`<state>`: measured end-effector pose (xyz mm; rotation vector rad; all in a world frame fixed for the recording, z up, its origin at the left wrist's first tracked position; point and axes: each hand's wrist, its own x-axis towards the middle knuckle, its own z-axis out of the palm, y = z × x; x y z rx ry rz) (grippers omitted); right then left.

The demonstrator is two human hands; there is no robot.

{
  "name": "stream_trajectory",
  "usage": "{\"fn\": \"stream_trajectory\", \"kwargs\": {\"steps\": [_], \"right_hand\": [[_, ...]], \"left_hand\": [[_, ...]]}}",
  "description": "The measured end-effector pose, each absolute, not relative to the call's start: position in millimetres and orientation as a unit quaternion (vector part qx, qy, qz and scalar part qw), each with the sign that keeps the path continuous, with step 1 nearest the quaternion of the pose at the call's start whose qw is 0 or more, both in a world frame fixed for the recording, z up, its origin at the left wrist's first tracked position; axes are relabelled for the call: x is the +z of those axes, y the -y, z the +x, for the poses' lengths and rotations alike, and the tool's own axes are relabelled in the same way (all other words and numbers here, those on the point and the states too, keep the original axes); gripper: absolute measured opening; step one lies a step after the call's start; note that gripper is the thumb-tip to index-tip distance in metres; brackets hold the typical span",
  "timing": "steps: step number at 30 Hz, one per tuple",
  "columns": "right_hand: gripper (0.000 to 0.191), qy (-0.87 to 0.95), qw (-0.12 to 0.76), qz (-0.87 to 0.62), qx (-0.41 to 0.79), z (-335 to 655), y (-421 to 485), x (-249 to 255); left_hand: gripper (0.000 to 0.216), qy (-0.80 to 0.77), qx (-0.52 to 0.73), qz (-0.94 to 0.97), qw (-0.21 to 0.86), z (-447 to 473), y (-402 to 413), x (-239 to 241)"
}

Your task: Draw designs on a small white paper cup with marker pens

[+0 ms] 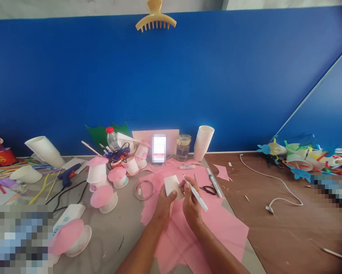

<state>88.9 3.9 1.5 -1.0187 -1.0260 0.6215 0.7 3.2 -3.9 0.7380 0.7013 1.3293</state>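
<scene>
Gripped in my left hand (165,203) is a white paper cup (171,185), tilted on its side above the pink paper (219,224). My right hand (192,203) closes around a white marker pen (198,196), its tip end by the cup's right side. Whether the tip touches the cup I cannot tell. Black-handled scissors (209,190) lie on the paper just right of my right hand. A clear ruler-like strip (214,183) rests beyond them, and a tape roll ring (143,190) lies left of the cup.
Several cups with pink discs (101,196) stand at left, near a blue glue gun (69,175) and its cord. A lit phone (159,148), a lidded jar (183,147) and stacked cups (203,142) line the back. A white cable (276,175) crosses the brown table at right.
</scene>
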Motion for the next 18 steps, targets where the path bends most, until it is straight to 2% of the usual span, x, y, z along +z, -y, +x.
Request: {"fn": "stream_trajectory", "kwargs": {"steps": [18], "right_hand": [[0.022, 0.518, 0.693, -0.448, 0.226, 89.3, -2.7, -4.4]], "left_hand": [[0.037, -0.296, 0.593, 0.288, 0.691, 1.5, -5.6, -4.7]]}}
